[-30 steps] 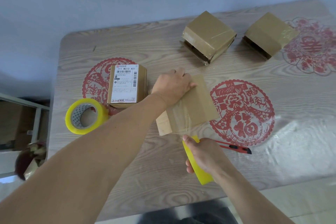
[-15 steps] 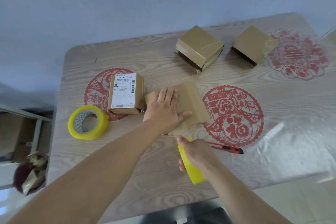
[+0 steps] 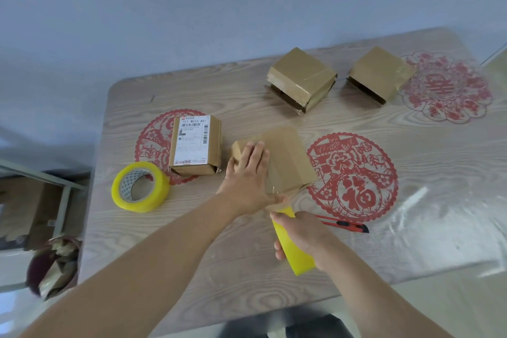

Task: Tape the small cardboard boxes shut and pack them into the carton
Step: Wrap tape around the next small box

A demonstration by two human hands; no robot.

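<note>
The bench (image 3: 247, 269) carries the small box (image 3: 285, 156) mid-table, with the tape strip running along it toward the person. The left hand (image 3: 251, 170) lies flat on the box's top, fingers straight, pinning it. The right hand (image 3: 299, 230), its grip wrapped round the yellow tape roll (image 3: 295, 250), sits just nearer than the box, so the next pull probably comes straight back.

The left hand (image 3: 248, 175) has slid flat toward the box's (image 3: 285, 156) left edge.
</note>
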